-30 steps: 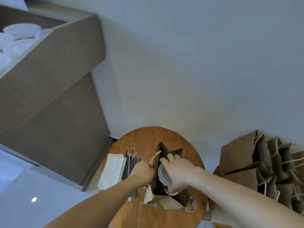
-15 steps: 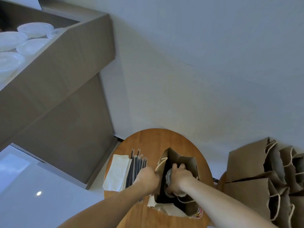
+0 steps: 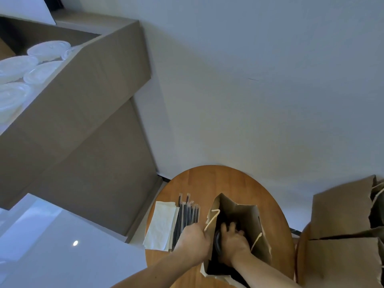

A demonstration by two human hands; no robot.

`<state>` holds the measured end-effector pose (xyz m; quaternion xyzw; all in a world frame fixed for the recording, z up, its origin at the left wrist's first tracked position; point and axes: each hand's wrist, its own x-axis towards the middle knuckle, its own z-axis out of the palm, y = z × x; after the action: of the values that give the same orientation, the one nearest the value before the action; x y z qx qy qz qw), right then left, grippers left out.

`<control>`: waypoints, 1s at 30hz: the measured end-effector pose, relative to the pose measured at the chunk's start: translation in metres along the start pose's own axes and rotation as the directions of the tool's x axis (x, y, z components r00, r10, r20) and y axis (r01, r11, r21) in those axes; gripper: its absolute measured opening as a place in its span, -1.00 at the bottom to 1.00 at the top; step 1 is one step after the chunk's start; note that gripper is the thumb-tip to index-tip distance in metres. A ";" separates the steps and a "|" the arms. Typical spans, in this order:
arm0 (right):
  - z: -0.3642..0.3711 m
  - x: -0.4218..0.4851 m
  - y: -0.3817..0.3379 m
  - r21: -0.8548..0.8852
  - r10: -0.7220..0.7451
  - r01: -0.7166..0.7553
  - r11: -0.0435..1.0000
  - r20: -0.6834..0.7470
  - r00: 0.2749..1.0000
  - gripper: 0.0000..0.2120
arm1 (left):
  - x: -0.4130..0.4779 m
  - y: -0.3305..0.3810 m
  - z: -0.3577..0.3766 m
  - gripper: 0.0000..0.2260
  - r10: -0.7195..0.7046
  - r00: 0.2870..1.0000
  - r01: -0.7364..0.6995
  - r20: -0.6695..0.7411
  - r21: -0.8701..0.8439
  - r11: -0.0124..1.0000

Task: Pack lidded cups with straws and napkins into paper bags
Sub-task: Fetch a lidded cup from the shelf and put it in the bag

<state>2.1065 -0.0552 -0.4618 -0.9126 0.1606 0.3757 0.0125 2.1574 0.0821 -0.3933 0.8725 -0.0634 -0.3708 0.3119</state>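
Note:
An open brown paper bag (image 3: 247,217) stands on the round wooden table (image 3: 218,181). My left hand (image 3: 193,244) grips the bag's left rim by its string handle. My right hand (image 3: 232,244) is down inside the bag, fingers curled round a clear lidded cup (image 3: 218,240), of which only an edge shows. Left of the bag lie several black wrapped straws (image 3: 187,217) and a stack of white napkins (image 3: 162,223).
Several brown paper bags (image 3: 342,221) stand at the right on another surface. A brown counter (image 3: 87,84) at the upper left holds several clear lids or cups (image 3: 41,65). A white wall is behind the table.
My right hand has gone from the bag's mouth down into the bag with the cup. My left hand has kept its hold on the rim. The camera view has shifted.

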 end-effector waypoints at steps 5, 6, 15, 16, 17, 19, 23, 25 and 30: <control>0.013 -0.002 -0.007 -0.002 0.003 -0.003 1.000 -0.014 1.000 -0.29 | -0.001 -0.003 -0.003 -0.82 0.011 1.000 -0.010 0.017 -0.032 0.999; 0.014 -0.003 -0.008 -0.017 -0.005 0.004 1.000 -0.023 1.000 -0.31 | -0.001 -0.004 -0.003 -0.82 0.012 1.000 -0.011 0.020 -0.029 1.000; -0.006 -0.018 -0.010 -0.009 -0.005 0.006 1.000 0.026 1.000 -0.22 | -0.006 -0.002 -0.004 -0.85 0.023 0.999 -0.023 0.037 -0.007 1.000; -0.013 -0.022 -0.010 0.025 0.003 -0.004 1.000 0.054 0.999 -0.19 | -0.006 0.000 -0.005 -0.84 0.023 0.999 -0.023 0.033 -0.003 1.000; -0.021 -0.027 -0.010 0.054 0.006 -0.010 0.998 0.081 0.997 -0.18 | -0.006 0.002 -0.007 -0.84 0.027 0.999 -0.028 0.031 0.004 1.000; -0.045 -0.042 -0.009 0.068 -0.030 0.022 0.997 0.115 0.993 -0.30 | -0.005 0.006 -0.011 -0.87 0.048 0.998 -0.048 0.049 0.010 0.999; -0.093 -0.085 0.012 0.091 -0.182 0.176 0.980 0.056 0.982 -0.96 | -0.012 0.016 -0.020 -0.89 0.099 0.982 -0.106 0.164 0.035 0.994; -0.115 -0.106 0.029 0.112 -0.202 0.201 0.973 -0.003 0.979 -0.79 | -0.015 0.021 -0.025 -0.86 0.115 0.975 -0.130 0.191 0.066 0.989; -0.158 -0.124 0.059 0.196 -0.159 0.201 0.960 -0.211 0.964 -0.76 | -0.014 0.034 -0.048 -0.79 0.197 0.886 -0.273 0.420 0.129 0.953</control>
<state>2.1134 -0.0986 -0.2571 -0.9488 0.1166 0.2630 0.1300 2.1843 0.0833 -0.3391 0.7883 -0.2657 -0.4941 0.2526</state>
